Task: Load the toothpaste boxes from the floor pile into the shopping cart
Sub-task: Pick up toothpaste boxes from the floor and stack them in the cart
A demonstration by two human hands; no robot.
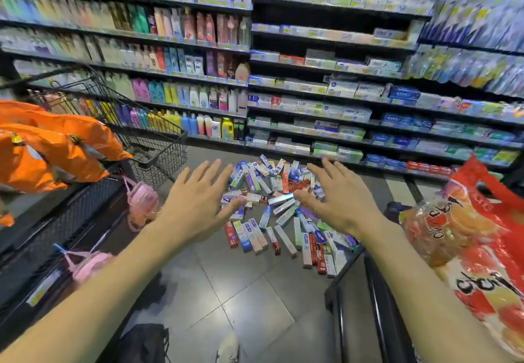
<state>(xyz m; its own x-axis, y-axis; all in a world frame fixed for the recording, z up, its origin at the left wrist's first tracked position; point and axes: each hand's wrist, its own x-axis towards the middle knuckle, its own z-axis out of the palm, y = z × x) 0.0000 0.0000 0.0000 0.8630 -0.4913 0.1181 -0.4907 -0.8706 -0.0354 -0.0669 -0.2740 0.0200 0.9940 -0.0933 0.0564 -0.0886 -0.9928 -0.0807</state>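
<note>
My left hand [198, 201] and right hand [340, 201], fingers spread and empty, flank the toothpaste boxes [272, 209] lying ahead between them, equally near; the cart [158, 147] stands to the left.

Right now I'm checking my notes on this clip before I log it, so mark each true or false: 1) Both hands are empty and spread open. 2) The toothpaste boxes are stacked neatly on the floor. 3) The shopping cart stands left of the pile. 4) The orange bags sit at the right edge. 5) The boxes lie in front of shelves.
1) True: the left hand and right hand are open over the toothpaste boxes, holding nothing.
2) False: they lie scattered at all angles.
3) True: the shopping cart is left of the pile.
4) False: the orange bags are at the left.
5) True: the shelves are behind.
</note>
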